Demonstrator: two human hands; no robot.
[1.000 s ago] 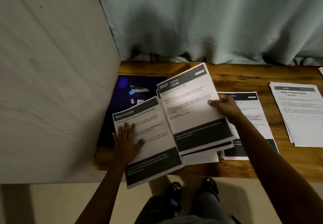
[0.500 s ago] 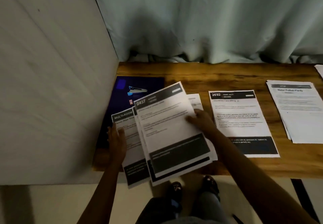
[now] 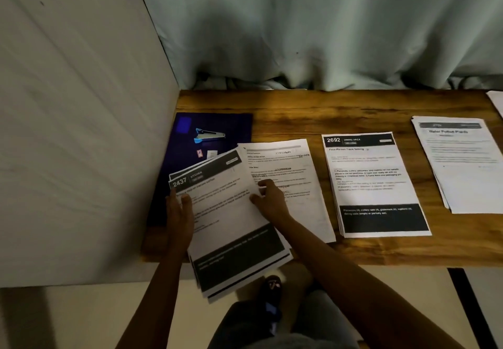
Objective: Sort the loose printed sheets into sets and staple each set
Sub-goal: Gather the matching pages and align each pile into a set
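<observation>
L hand [image 3: 179,213] + R hand [image 3: 270,198] grip 2437 stack [image 3: 228,212] — stapler [image 3: 209,136] atop blue folder [image 3: 235,128].

Wooden table [image 3: 340,111] | frame left: dark blue folder [image 3: 234,125], 2437 stack [image 3: 231,218] overhanging near edge | centre: 2692 stack [image 3: 375,185] | right: Water Potted Plants stack [image 3: 468,174]
</observation>
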